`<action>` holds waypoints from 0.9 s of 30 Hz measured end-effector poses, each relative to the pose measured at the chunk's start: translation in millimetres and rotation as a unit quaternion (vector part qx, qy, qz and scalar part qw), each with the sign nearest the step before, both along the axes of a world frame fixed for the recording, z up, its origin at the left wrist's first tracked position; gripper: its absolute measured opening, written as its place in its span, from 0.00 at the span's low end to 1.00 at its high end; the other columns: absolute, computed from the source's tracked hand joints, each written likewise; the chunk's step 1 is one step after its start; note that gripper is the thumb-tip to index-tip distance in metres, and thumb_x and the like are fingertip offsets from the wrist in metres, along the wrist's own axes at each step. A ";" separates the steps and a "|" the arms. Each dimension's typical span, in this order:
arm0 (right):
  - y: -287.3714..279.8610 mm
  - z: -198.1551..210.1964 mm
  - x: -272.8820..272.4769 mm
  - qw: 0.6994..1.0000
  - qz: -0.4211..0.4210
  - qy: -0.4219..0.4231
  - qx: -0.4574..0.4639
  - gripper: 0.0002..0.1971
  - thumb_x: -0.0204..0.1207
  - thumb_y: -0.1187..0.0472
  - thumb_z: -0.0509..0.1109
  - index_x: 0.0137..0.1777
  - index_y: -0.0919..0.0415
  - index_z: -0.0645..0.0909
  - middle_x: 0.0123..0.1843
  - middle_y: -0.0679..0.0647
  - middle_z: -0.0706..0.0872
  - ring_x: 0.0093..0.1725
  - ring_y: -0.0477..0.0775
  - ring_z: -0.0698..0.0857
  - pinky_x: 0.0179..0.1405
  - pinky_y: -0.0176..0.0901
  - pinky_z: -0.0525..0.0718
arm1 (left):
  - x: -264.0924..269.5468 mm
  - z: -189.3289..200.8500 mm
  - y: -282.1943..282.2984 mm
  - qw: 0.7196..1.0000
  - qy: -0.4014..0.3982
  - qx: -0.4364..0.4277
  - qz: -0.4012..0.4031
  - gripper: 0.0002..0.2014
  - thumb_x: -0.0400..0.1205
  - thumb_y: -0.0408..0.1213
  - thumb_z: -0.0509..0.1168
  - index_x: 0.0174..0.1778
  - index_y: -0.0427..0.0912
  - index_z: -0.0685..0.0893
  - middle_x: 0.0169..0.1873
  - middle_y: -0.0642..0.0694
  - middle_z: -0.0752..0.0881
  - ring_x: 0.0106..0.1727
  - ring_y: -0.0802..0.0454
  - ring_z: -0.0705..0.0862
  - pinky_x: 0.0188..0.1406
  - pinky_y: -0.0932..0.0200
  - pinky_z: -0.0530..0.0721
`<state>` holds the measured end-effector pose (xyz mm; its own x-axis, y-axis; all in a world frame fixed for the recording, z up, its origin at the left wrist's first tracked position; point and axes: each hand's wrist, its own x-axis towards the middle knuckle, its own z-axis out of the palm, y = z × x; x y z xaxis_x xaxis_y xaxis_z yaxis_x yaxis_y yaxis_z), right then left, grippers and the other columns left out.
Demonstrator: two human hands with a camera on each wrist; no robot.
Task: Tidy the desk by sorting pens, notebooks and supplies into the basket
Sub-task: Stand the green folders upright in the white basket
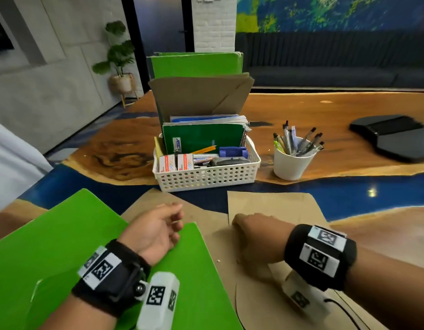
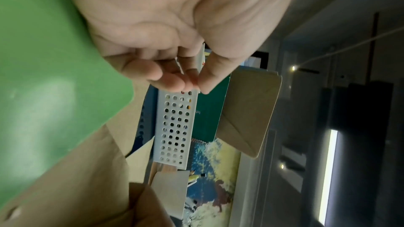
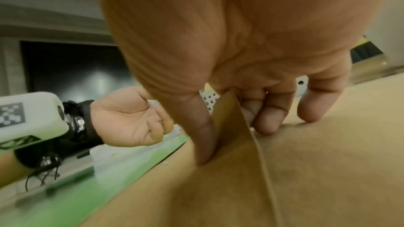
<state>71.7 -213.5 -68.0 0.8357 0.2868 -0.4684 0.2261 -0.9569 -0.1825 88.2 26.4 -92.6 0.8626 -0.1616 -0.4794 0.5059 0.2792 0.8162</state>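
**Right hand lifts a brown folder's edge as the left idles on green**

Your right hand (image 3: 251, 92) pinches the raised edge of a flat brown kraft-paper folder (image 3: 306, 170), thumb on one side of the flap and curled fingers (image 3: 268, 118) on the other, their tips touching the sheet. The folder lies flat on the desk before you, its long axis running away from you towards the white perforated plastic basket (image 1: 206, 179). Your right forearm reaches in from the right, wrist bent down, back of the hand up.

Your left hand (image 1: 156, 229) holds nothing: palm turned inward, fingers loosely curled, its wrist over the bright green plastic folder (image 1: 63, 234) lying flat at your left. The basket stands at desk centre, just beyond both folders, holding upright notebooks and folders behind small boxes. A white cup of pens (image 1: 292, 160) stands just to its right.
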 end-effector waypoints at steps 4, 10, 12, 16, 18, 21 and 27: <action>-9.2 11.0 5.1 0.997 -0.019 -0.007 0.070 0.05 0.78 0.55 0.73 0.51 0.48 0.81 0.49 0.47 0.82 0.52 0.52 0.81 0.50 0.43 0.77 | 4.3 -15.5 0.3 0.996 0.029 -0.066 0.052 0.02 0.80 0.37 0.68 0.44 0.48 0.82 0.33 0.49 0.81 0.29 0.56 0.77 0.25 0.62 0.71; -81.6 20.8 39.6 0.977 -0.192 -0.087 0.032 0.13 0.75 0.51 0.76 0.57 0.50 0.84 0.54 0.49 0.87 0.53 0.53 0.84 0.56 0.47 0.83 | 5.5 -29.3 20.7 0.976 0.056 -0.208 0.024 0.06 0.83 0.38 0.62 0.49 0.43 0.84 0.36 0.44 0.83 0.30 0.54 0.82 0.24 0.62 0.79; -112.8 16.1 48.6 0.958 -0.262 -0.119 0.013 0.13 0.73 0.52 0.78 0.56 0.53 0.85 0.56 0.54 0.89 0.53 0.56 0.85 0.54 0.47 0.84 | 5.4 -29.5 19.7 0.976 0.052 -0.212 0.015 0.07 0.83 0.37 0.62 0.50 0.42 0.84 0.36 0.43 0.83 0.30 0.54 0.82 0.24 0.62 0.80; -142.3 4.2 47.5 0.935 -0.338 -0.109 -0.001 0.31 0.66 0.47 0.83 0.65 0.56 0.77 0.64 0.57 0.85 0.60 0.59 0.83 0.55 0.47 0.83 | 5.0 -30.5 19.2 0.975 0.047 -0.216 0.015 0.07 0.84 0.38 0.62 0.51 0.42 0.84 0.37 0.43 0.83 0.31 0.53 0.83 0.25 0.61 0.81; -140.1 -0.3 45.7 0.922 -0.374 -0.091 0.038 0.39 0.64 0.47 0.86 0.72 0.58 0.73 0.66 0.57 0.82 0.60 0.58 0.83 0.54 0.47 0.84 | 4.4 -30.4 19.1 0.975 0.046 -0.216 0.018 0.07 0.83 0.37 0.62 0.51 0.42 0.84 0.37 0.43 0.84 0.31 0.53 0.83 0.26 0.61 0.81; -131.6 -4.7 44.2 0.901 -0.416 -0.071 0.097 0.36 0.64 0.52 0.86 0.70 0.60 0.77 0.61 0.58 0.86 0.57 0.59 0.86 0.57 0.51 0.86 | 3.5 -30.1 16.6 0.978 0.041 -0.202 0.024 0.07 0.82 0.37 0.63 0.52 0.41 0.84 0.38 0.41 0.84 0.33 0.52 0.84 0.27 0.60 0.84; -107.6 27.5 19.2 0.806 -0.431 -0.086 0.397 0.08 0.79 0.67 0.75 0.57 0.62 0.88 0.47 0.60 0.93 0.44 0.59 0.91 0.45 0.51 0.89 | -0.7 -29.1 12.4 0.981 0.013 -0.192 0.022 0.08 0.81 0.33 0.64 0.55 0.38 0.82 0.42 0.37 0.86 0.40 0.46 0.87 0.34 0.55 0.90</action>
<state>90.9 -321.1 -40.5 0.9178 -0.2819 -0.2797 -0.3727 -0.3684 -0.8517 87.5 38.8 -121.7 0.8613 -0.2975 -0.4119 0.5054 0.5848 0.6344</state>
